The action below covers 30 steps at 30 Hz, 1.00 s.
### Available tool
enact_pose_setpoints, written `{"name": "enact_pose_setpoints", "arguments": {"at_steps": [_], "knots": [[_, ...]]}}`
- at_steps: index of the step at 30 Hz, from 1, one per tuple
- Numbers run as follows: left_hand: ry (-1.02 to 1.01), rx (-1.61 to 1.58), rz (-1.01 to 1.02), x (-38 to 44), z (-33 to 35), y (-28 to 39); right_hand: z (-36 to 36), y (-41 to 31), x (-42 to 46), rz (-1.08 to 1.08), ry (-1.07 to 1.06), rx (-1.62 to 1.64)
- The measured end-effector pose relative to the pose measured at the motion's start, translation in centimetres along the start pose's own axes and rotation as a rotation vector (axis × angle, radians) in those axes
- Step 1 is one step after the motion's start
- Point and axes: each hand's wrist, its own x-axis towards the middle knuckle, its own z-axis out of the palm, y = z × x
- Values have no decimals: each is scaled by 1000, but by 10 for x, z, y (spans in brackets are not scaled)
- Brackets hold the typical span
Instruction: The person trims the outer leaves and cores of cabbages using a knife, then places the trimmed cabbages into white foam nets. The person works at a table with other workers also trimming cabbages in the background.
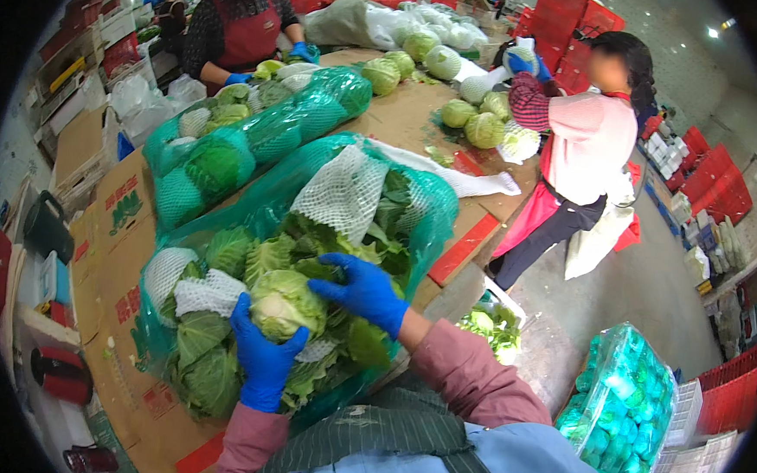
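Note:
A pale green cabbage (286, 306) with its cut stem end facing up rests in my left hand (267, 350), whose blue-gloved fingers cup its lower side. My right hand (365, 294), gloved in blue too, is spread at the cabbage's upper right, by the loose outer leaves. Both hands are over an opened green plastic net bag (436, 194) full of cabbages and leaves. White foam net sleeves (339, 192) lie on top of the leaves, and another foam net (209, 293) is just left of the held cabbage. Darker leafy cabbage (205, 362) lies at the lower left.
Cardboard (106, 272) covers the table. A second green bag of cabbages (261, 141) lies beyond. Two co-workers handle produce across the table and at its right. Bare cabbages (484, 130) sit near the right one. A crate of leaves (493, 328) and bagged cabbages (621, 407) stand at right.

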Motion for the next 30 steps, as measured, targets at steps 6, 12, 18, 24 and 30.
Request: {"name": "enact_pose_setpoints", "arguments": {"at_steps": [6, 12, 18, 24, 30], "knots": [[-160, 213, 113, 4, 5, 1, 9, -3, -3, -128, -140, -41], [-120, 147, 133, -2, 4, -5, 13, 20, 20, -89, -130, -53], [48, -384, -70, -6, -6, -30, 20, 28, 21, -37, -35, -223], [180, -1165, -602, -10, -38, -61, 15, 21, 67, 49, 114, 330], [57, -482, -303, -15, -22, -51, -4, 16, 123, -129, -180, -94]]}}
